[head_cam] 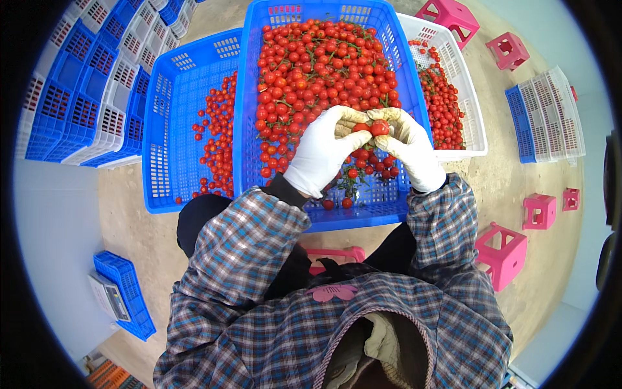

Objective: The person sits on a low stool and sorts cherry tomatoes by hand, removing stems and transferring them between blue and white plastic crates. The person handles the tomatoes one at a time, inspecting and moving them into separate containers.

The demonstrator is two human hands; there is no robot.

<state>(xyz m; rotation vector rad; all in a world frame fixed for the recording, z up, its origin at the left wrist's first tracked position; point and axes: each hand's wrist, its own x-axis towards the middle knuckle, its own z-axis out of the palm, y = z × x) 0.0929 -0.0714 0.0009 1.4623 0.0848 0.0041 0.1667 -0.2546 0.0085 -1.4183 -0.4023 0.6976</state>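
Both my hands wear white gloves with stained fingertips and meet above the near half of a blue plastic crate (321,227) heaped with cherry tomatoes (316,68) on green stems. My left hand (330,141) grips one red cherry tomato (360,127) between thumb and fingers. Beside it, my right hand (406,143) pinches another cherry tomato (380,127). The two tomatoes are side by side, close together. Below the hands, loose tomatoes and green stem scraps (351,181) lie on the crate's slatted bottom.
A lower blue crate (165,121) on the left and a white crate (478,121) on the right hold more tomatoes. Stacked crates (92,82) stand far left, others (546,116) at right. Pink stools (505,255) stand on the right floor; a scale (109,297) rests by blue crates lower left.
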